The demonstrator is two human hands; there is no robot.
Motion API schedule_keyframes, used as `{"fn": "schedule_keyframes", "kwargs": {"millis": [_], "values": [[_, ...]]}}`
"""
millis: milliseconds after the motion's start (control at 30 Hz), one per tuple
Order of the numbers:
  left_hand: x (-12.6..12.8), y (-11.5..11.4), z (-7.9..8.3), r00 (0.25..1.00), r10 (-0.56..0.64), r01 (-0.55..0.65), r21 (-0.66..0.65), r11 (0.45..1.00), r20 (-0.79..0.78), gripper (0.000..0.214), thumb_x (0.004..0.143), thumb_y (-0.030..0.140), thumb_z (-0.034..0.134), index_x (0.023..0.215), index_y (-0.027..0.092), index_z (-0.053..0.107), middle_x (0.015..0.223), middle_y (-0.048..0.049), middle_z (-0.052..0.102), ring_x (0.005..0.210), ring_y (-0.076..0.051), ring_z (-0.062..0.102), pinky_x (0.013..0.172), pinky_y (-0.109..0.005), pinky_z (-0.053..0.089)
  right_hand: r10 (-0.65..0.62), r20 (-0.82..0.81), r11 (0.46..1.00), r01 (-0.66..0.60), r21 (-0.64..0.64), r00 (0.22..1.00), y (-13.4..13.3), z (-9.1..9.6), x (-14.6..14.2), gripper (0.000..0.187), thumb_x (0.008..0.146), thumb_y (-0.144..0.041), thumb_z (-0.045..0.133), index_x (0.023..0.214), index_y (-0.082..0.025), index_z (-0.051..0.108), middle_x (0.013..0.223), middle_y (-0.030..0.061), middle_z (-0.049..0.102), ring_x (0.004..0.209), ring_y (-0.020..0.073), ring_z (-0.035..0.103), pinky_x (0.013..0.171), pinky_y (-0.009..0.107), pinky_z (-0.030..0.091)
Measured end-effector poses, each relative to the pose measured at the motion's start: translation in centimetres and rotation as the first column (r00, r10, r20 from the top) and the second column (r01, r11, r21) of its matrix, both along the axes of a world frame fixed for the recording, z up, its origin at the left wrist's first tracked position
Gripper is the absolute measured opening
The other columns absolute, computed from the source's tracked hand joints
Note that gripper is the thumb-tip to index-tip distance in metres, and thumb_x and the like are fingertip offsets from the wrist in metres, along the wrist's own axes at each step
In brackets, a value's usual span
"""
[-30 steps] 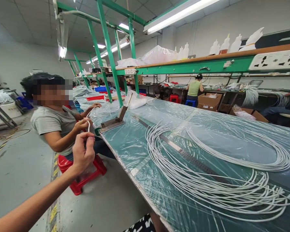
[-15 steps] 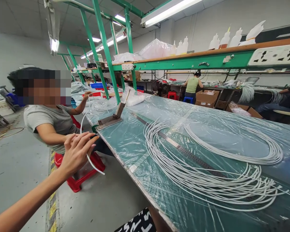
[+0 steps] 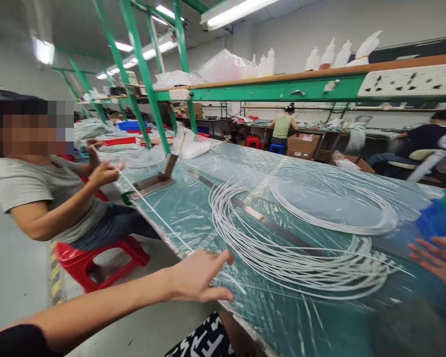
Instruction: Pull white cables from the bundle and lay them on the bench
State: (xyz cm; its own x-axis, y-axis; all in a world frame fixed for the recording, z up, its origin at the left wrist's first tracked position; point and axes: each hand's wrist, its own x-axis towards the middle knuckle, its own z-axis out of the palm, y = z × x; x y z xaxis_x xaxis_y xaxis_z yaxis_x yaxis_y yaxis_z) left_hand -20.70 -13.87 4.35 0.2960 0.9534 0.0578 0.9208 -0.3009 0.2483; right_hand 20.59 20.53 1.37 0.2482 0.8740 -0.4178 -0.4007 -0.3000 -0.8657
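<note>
At the near edge of the table [image 3: 193,198], the left hand [image 3: 198,277] lies flat with its fingers stretched out and spread, gripping nothing. Its fingertips rest on the plastic sheet right where a single white cord [image 3: 152,213] meets the table edge. That cord runs taut from beside the hand, out past the table's left edge, to the hands of a seated co-worker [image 3: 40,198], who pinches its far end. The right hand [image 3: 436,255] hovers at the table's right side, fingers open and splayed, empty; it is blurred. Between the two hands, on the near half of the table, lies a big loose coil of white cords [image 3: 290,258], their ends fanned toward the right. A metal ruler [image 3: 260,218] crosses under the coil on a diagonal. Beyond it sits a smaller, tidier loop of cords [image 3: 338,218]. Near the far left corner a hinged metal cutter [image 3: 156,178] stands with its arm raised. The co-worker sits on a red stool [image 3: 100,258] beside that corner.
</note>
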Motion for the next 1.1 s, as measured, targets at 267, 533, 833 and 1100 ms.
{"fn": "schedule_keyframes", "kwargs": {"millis": [267, 533, 833, 1100], "values": [[11.1, 8.4, -4.2, 0.903, -0.429, 0.430, -0.013, 0.903, 0.031, 0.031, 0.102, 0.031, 0.021, 0.098, 0.020, 0.050, 0.079, -0.0036, 0.060, 0.062, -0.018, 0.057, 0.052, -0.032, 0.031, -0.058, 0.195, 0.996, 0.043, 0.079, 0.979, -1.3, 4.1, -1.9, 0.008, 0.089, -0.013, 0.047, 0.085, -0.019, 0.048, 0.075, 0.0007, 0.058, 0.051, 0.0134, 0.059, 0.042, 0.021, 0.050], [17.1, 12.4, -5.9, 0.899, -0.433, 0.435, -0.017, 0.900, 0.070, 0.037, 0.103, 0.035, 0.020, 0.104, 0.019, 0.053, 0.087, -0.0052, 0.063, 0.069, -0.019, 0.061, 0.054, -0.028, 0.034, -0.054, 0.236, 0.995, 0.033, 0.095, 0.970, 0.7, 3.6, -0.8, 0.004, 0.095, -0.019, 0.046, 0.092, -0.019, 0.048, 0.079, -0.0009, 0.059, 0.053, 0.0120, 0.060, 0.045, 0.020, 0.049], [20.5, 10.9, -7.1, 0.840, -0.488, 0.481, 0.091, 0.872, 0.239, 0.033, 0.101, 0.026, 0.025, 0.095, 0.017, 0.056, 0.079, -0.0042, 0.058, 0.060, -0.015, 0.054, 0.050, -0.027, 0.036, -0.043, 0.272, 0.994, 0.014, 0.109, 0.961, 1.2, 3.2, -0.4, 0.001, 0.094, -0.019, 0.048, 0.095, -0.018, 0.048, 0.079, 0.0011, 0.061, 0.056, 0.0154, 0.062, 0.042, 0.022, 0.050], [22.4, 10.2, -7.7, 0.846, -0.510, 0.508, 0.056, 0.859, 0.156, 0.030, 0.100, 0.023, 0.028, 0.095, 0.016, 0.057, 0.081, -0.0044, 0.060, 0.064, -0.019, 0.060, 0.051, -0.031, 0.039, -0.030, 0.287, 0.994, -0.001, 0.107, 0.957, 1.2, 3.3, -0.7, 0.003, 0.096, -0.020, 0.048, 0.093, -0.019, 0.048, 0.083, 0.0005, 0.060, 0.055, 0.0135, 0.061, 0.044, 0.021, 0.049]]}}
